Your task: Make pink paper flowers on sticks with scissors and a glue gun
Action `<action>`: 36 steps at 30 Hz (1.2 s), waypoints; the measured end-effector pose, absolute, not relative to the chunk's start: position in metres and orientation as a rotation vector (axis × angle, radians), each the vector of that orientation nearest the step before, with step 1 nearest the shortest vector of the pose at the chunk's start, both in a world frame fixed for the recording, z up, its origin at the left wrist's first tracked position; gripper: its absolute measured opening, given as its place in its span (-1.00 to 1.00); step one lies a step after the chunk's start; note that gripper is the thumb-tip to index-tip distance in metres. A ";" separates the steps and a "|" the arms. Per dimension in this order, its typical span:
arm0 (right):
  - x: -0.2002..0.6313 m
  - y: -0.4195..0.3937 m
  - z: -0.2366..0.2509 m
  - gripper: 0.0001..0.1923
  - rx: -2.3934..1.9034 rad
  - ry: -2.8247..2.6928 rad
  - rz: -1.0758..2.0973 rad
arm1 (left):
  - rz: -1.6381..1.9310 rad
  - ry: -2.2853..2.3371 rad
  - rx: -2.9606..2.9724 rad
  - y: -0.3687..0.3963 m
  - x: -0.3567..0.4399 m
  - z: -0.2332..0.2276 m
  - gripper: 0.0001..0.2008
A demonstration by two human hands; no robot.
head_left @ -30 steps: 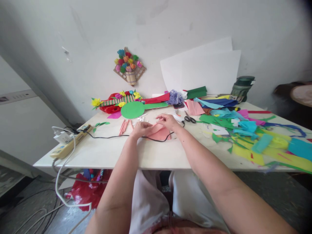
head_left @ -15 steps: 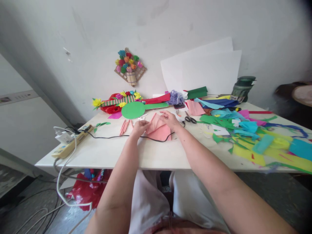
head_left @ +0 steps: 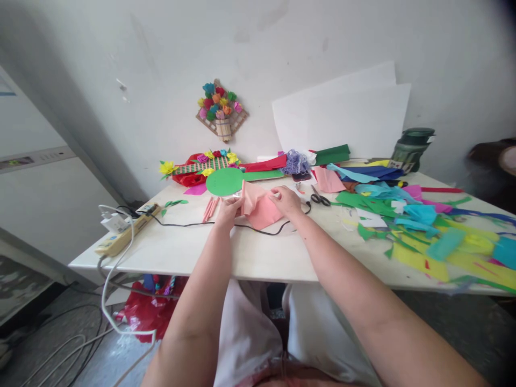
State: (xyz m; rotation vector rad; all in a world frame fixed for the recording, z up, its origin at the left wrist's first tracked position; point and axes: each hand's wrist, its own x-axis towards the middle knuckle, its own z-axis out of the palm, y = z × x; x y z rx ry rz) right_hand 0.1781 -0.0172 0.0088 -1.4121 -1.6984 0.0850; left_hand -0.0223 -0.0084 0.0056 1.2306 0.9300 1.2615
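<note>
Wall (head_left: pixel 342 48): pale, scuffed, rising beyond the left hand (head_left: pixel 229 210).
Table (head_left: pixel 169 247): whitish top, stretching away past the right hand (head_left: pixel 287 202).
Cabinet-like unit (head_left: pixel 36 215): pale, standing well left of the left hand.
Floor (head_left: pixel 463 317): grey, down below.
Light: soft, even.

Both bare arms reach forward from the lower edge of the view, the left forearm (head_left: pixel 203 274) slanting up and rightward, the right forearm (head_left: pixel 342 269) running up and leftward at a flatter slant, so that the two narrow toward each other. The left hand (head_left: pixel 228 210) is turned inward with its thumb and fingers pinched, its wrist nearly in line with the forearm. The right hand (head_left: pixel 287 202), a little higher and just apart from the left, has bent fingers, with thumb and fingertips close together pointing left.
</note>
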 end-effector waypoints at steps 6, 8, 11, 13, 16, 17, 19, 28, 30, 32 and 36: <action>0.178 -0.020 0.009 -0.71 -1.537 -1.767 0.091 | 1.291 0.901 1.207 -0.009 -0.024 0.009 -0.62; 0.179 -0.022 0.011 -0.64 -1.598 -1.775 0.112 | 1.320 0.888 1.191 -0.009 -0.025 0.010 -0.63; 0.179 -0.024 0.015 -0.51 -1.647 -1.763 0.164 | 1.365 0.871 1.172 -0.009 -0.026 0.010 -0.63; 0.179 -0.024 0.017 -0.48 -1.639 -1.720 0.302 | 1.383 0.851 1.161 -0.007 -0.027 0.008 -0.64; 0.179 -0.024 0.018 -0.64 -1.598 -1.599 0.656 | 1.394 0.820 1.133 -0.005 -0.027 0.006 -0.65; 0.179 -0.024 0.018 -0.74 -1.579 -1.540 0.752 | 1.398 0.813 1.119 -0.005 -0.027 0.006 -0.65; 0.179 -0.022 0.017 -0.91 -1.503 -1.413 0.872 | 1.403 0.809 1.094 -0.005 -0.026 0.007 -0.65; 0.181 -0.012 0.012 -0.45 -0.842 -1.339 0.945 | 1.350 0.820 0.998 -0.006 -0.021 0.007 -0.71; 0.183 -0.009 0.011 -0.41 -0.908 -1.369 0.881 | 1.335 0.812 1.000 -0.006 -0.021 0.005 -0.73; 0.187 -0.006 0.010 -0.46 -1.078 -1.383 0.728 | 1.327 0.818 1.008 -0.006 -0.020 0.005 -0.75; 0.197 -0.006 0.011 -0.61 -1.535 -1.501 0.210 | 1.325 0.825 1.007 -0.008 -0.020 0.007 -0.78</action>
